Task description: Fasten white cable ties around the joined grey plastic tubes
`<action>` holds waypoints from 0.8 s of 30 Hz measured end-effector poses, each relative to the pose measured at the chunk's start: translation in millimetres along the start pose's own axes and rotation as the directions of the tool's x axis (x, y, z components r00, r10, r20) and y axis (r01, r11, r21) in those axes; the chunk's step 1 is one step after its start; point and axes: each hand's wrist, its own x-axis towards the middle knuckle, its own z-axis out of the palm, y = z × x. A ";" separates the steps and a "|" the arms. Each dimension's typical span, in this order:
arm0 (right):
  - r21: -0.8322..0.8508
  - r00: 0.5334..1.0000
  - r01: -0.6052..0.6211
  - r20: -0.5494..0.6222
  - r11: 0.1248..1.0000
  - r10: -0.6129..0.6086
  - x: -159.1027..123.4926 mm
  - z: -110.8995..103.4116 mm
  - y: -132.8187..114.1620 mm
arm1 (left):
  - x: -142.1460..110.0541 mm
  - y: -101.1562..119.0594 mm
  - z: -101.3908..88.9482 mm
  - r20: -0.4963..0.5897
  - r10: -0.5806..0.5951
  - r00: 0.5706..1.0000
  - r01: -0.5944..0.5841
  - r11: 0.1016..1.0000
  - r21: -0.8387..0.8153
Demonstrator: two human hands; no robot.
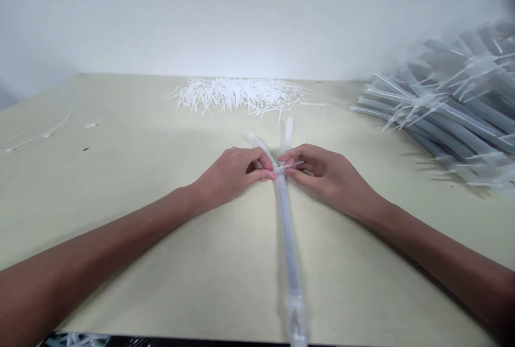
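Across the pale table (181, 261), left fingers (263, 167) and right fingers (295, 164) pinch the clear tube's (288, 240) tied neck.

Translucent plastic tube (288, 240): long, slim, greyish, nearly straight, lying lengthwise over table (181, 277); far end at table's middle, forked into two pale strips, left one curving outward; clear, bulkier near end reaching table's near edge. White cable tie (290, 165): thin, crosswise at fork above table's middle, tail pointing right, loop closure unclear.
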 end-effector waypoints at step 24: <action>-0.253 0.983 0.137 -0.084 0.958 -0.163 1.3 0.2 -4.5 | -2.1 -0.7 -1.5 -0.004 -0.047 0.999 0.046 0.993 -0.107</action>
